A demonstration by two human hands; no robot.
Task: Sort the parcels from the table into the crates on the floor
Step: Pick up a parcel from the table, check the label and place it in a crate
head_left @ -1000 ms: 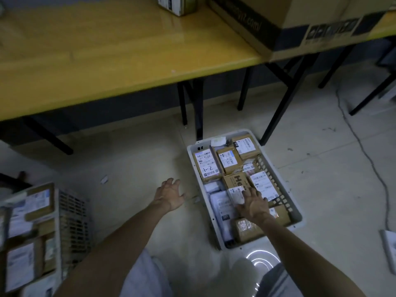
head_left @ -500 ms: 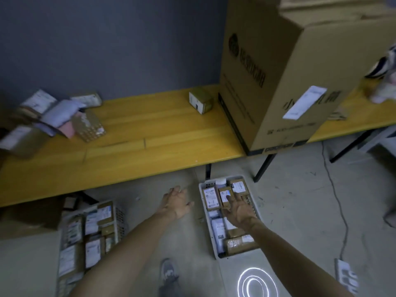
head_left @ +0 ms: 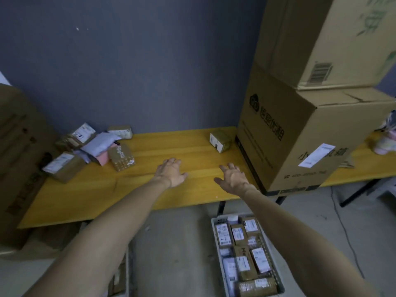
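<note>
Two big cardboard boxes [head_left: 304,133] stack at two o'clock against the grey wall [head_left: 139,61], with what may be pink shoes [head_left: 385,142] at three o'clock

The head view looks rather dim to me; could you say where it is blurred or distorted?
Head view: dim and soft overall; parcel pile at left smeared; table edge bowed by the wide lens; both hands fairly sharp.

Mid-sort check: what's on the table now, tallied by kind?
Small brown boxes: 5
Soft mailers, grey and pink: 2
Large cartons stacked at right: 2
Total: 9, though the pile may hide more.
</note>
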